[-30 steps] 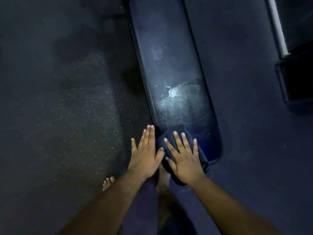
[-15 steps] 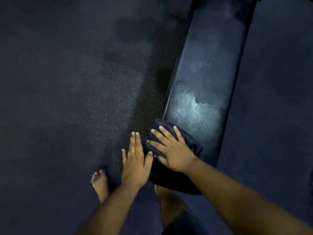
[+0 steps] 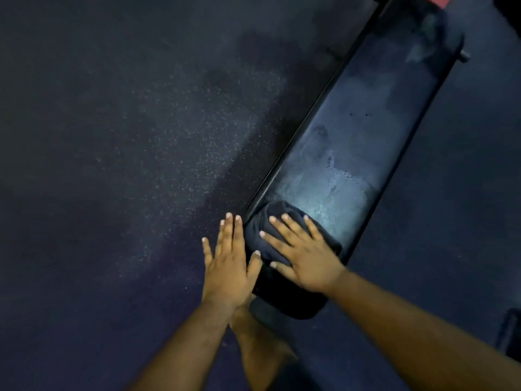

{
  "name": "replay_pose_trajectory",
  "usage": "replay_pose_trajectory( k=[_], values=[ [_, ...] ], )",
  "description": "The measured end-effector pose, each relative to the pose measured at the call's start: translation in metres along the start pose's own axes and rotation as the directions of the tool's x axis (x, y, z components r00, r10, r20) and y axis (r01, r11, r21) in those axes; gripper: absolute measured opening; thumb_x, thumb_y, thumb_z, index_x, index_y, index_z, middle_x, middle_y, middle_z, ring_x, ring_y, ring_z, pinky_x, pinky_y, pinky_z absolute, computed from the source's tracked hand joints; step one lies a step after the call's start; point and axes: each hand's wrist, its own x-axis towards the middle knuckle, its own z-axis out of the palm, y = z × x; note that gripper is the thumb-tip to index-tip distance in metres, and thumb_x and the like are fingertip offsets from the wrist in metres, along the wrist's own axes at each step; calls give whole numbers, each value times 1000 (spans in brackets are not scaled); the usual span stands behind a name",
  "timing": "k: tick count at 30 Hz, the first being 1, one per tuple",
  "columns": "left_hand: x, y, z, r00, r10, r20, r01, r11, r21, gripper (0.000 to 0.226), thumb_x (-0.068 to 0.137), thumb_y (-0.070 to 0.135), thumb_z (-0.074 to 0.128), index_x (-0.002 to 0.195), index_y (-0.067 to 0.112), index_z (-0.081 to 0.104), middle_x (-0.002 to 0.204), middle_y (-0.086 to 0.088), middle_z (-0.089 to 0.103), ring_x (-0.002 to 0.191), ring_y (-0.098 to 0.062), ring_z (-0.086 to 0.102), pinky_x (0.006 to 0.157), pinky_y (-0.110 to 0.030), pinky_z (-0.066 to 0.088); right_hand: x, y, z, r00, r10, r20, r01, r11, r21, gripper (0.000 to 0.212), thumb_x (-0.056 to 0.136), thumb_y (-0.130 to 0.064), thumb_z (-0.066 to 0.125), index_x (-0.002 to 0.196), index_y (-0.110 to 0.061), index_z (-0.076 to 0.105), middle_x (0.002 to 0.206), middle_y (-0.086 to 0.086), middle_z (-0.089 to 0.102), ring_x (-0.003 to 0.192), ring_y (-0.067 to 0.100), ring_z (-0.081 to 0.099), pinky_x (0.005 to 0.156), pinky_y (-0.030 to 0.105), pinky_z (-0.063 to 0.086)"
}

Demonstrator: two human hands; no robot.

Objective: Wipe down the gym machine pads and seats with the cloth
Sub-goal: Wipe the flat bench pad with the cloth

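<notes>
The right hand lay flat with spread fingers on the soft, floppy cloth, which likely slid easily on the smooth bench, and the left hand stayed flat and empty beside it.

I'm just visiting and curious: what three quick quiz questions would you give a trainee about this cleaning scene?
1. True or false: the right hand lies flat, fingers spread, on the dark cloth.
2. Which end of the bench pad is the cloth on? A) the near end B) the far end C) the middle
3. Fill in: the left hand, fingers straight, holds ____.

Key
1. True.
2. A: it sits at the near end, below a pale streaked patch.
3. Nothing; it is beside the pad's left edge, with its thumb by the cloth.
</notes>
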Motion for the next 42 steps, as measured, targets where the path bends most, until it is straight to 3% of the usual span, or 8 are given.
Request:
replay_pose_trajectory(
  k=[2, 6, 16, 20, 27, 35, 39, 42],
  values=[
    [-6, 1, 9, 999, 0, -33, 1, 1000, 16, 83, 90, 61, 7, 159, 24, -20, 166, 5, -28, 155, -12, -21, 125, -54, -10, 26, 44, -11, 999, -44, -26, 42, 996, -82, 65, 101, -61, 32, 161, -44, 16, 172, -3, 5, 159, 24, 1, 119, 71, 9],
    [-27, 4, 35, 987, -48, -151, 45, 999, -28, 82, 91, 60, 10, 160, 23, -16, 166, 6, -28, 153, -10, -24, 124, -51, -15, 59, 35, -19, 933, 341, -115, -343, 939, 8, 65, 101, -55, 34, 162, -39, 15, 173, -1, 0, 159, 26, -2, 119, 71, -1],
    [-79, 38, 70, 987, -77, -144, 76, 997, -8, 81, 92, 63, 6, 159, 24, -19, 165, 5, -32, 153, -12, -26, 124, -58, -10, -64, 26, 8, 963, 269, -16, -269, 954, -132, 65, 105, -56, 29, 163, -29, 18, 172, 2, 12, 159, 25, 2, 120, 70, 0],
    [-53, 50, 75, 979, -53, -196, 77, 990, 119, 81, 94, 62, 11, 158, 23, -19, 165, -1, -32, 152, -16, -30, 121, -62, -16, 4, 66, -25, 801, 598, -30, -595, 800, 72, 75, 103, -65, 20, 164, -27, -2, 172, 4, -10, 157, 29, -12, 119, 72, -6],
    [-5, 74, 85, 947, -101, -304, 156, 974, 162, 83, 96, 57, 26, 162, 14, 3, 171, -8, -12, 158, -22, -12, 120, -70, -1, -16, 51, -8, 992, 90, -91, -91, 996, -8, 63, 103, -55, 37, 161, -34, 22, 171, 0, 15, 158, 24, 9, 124, 62, 7],
    [34, 109, 83, 943, -104, -316, 174, 964, 201, 83, 96, 55, 32, 163, 13, 6, 171, -10, -8, 158, -25, -5, 119, -73, 3, 45, 201, -55, 893, 426, -146, -422, 905, 57, 64, 105, -55, 30, 162, -31, 14, 172, 4, 9, 158, 26, 4, 122, 67, 12],
    [59, 136, 81, 945, -103, -311, 174, 962, 211, 85, 94, 53, 34, 163, 12, 6, 171, -11, -6, 158, -26, -3, 118, -74, 5, -52, 138, -16, 994, 87, -67, -87, 996, 3, 68, 103, -55, 37, 163, -34, 15, 172, -1, 8, 158, 24, 5, 122, 62, 14],
    [76, 155, 86, 948, -68, -311, 151, 956, 251, 84, 94, 54, 33, 162, 11, 11, 171, -12, -1, 158, -27, 3, 117, -74, 8, -31, 212, -24, 994, -95, -60, 89, 991, -103, 66, 100, -55, 35, 161, -36, 19, 171, -3, 13, 158, 22, 5, 120, 69, 13]
  ],
)
